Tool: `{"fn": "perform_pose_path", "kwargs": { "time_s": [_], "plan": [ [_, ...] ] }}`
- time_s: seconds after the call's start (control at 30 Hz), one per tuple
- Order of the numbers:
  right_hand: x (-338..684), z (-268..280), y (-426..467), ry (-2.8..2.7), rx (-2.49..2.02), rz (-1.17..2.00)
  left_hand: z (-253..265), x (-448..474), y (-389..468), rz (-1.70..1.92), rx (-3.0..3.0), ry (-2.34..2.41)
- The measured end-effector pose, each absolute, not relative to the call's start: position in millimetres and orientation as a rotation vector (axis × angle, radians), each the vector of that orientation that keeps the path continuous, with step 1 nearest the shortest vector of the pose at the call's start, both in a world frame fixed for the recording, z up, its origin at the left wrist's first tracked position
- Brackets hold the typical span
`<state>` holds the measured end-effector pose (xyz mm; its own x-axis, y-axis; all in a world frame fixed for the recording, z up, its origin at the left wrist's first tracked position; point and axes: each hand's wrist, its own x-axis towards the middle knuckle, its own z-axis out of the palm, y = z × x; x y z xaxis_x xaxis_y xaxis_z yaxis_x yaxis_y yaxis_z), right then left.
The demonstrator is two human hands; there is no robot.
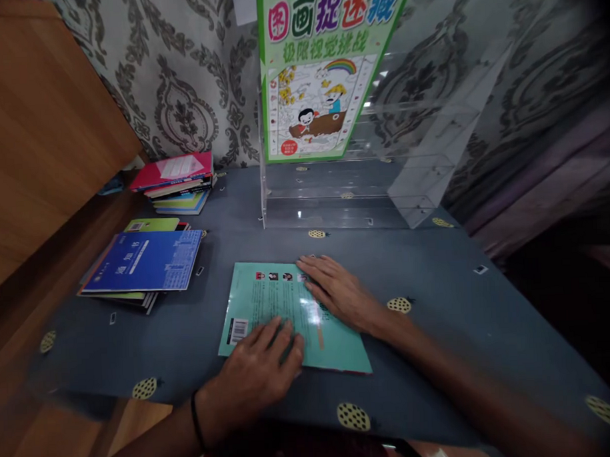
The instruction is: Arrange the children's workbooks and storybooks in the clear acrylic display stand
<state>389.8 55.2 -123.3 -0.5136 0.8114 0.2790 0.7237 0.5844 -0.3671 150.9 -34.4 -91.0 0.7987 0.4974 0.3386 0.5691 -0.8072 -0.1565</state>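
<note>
A teal book (289, 336) lies flat on the table, its barcode at the near left corner and small portraits along the far edge. My left hand (262, 363), with a dark band at the wrist, rests over the book's near edge with fingers spread and slightly bent. Across the far right part of the cover, my right hand (337, 291) lies flat with its fingers stretched out to the left. Neither hand grips anything; both seem to touch the cover.
A clear acrylic rack (334, 211) stands at the back, holding a green picture book (321, 108). To the left are two book piles, one topped by a blue book (146, 261), the other by a pink book (170, 172). A patterned grey cloth (430, 371) covers the table.
</note>
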Motion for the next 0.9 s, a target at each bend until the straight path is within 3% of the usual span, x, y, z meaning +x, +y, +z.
{"fn": "perform_pose_path", "kwargs": {
  "time_s": [0.37, 0.9],
  "plan": [
    [388, -126, 52, -2.397, -1.24, 0.259, -88, 147, 29, -0.125, -2.748, -1.274],
    [389, -126, 47, -2.388, -1.309, 0.157, -93, 119, 45, -0.297, -2.516, -1.594]
  ]
}}
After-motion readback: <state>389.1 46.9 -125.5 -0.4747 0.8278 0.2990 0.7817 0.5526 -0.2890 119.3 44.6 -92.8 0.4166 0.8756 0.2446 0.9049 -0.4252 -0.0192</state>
